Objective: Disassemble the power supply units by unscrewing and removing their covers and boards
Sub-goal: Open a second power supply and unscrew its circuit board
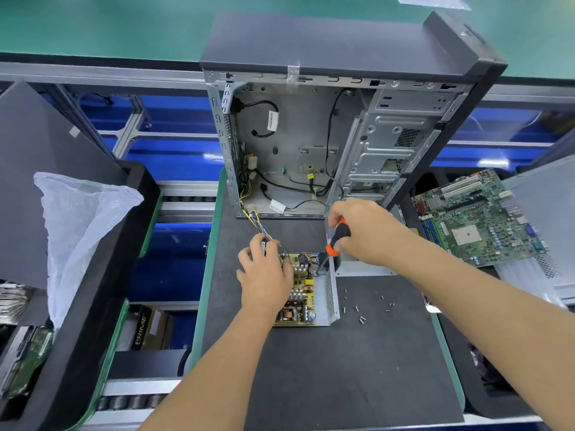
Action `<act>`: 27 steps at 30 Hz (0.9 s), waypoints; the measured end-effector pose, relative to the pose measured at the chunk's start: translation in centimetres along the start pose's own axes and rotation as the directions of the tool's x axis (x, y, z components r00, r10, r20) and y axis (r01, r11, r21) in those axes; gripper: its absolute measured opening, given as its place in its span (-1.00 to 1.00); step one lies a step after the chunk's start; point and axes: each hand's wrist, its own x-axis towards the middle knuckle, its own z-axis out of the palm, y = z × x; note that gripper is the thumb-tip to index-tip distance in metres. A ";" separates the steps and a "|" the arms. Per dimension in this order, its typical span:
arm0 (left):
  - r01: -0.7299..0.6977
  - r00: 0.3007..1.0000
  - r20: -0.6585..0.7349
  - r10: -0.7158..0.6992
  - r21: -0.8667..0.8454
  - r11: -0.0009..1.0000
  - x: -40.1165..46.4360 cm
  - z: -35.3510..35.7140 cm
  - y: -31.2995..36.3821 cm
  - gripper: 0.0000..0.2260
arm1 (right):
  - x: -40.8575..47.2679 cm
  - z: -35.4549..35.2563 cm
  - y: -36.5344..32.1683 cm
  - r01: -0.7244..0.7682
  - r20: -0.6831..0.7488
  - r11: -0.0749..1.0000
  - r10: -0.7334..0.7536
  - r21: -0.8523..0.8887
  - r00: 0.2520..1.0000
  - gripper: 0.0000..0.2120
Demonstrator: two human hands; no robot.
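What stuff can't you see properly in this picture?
Head view only:
- Left part of the yellow power supply circuit board: covered by the left hand.
- Tip of the orange-and-black screwdriver held by the right hand: hidden among board parts.
- Small loose silver screws: too small to tell type.
- Green motherboard: labels blurred.

"PRIME" on black box [140, 331]
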 end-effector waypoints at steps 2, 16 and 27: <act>0.000 1.000 0.003 0.000 0.000 1.000 0.0 0.0 0.0 -0.67 | -0.3 0.1 -0.1 -0.043 0.013 0.999 0.044 -0.027 0.999 -0.54; -0.002 1.000 -0.004 0.002 0.002 1.000 0.2 0.3 -0.1 -0.66 | -0.6 -0.2 -0.2 0.012 0.118 1.000 -0.013 0.005 0.993 -0.62; -0.005 1.000 -0.011 0.005 -0.015 1.000 0.2 0.4 -0.3 -0.68 | -0.2 0.0 -1.1 -0.008 0.037 0.969 0.018 -0.246 0.999 -0.75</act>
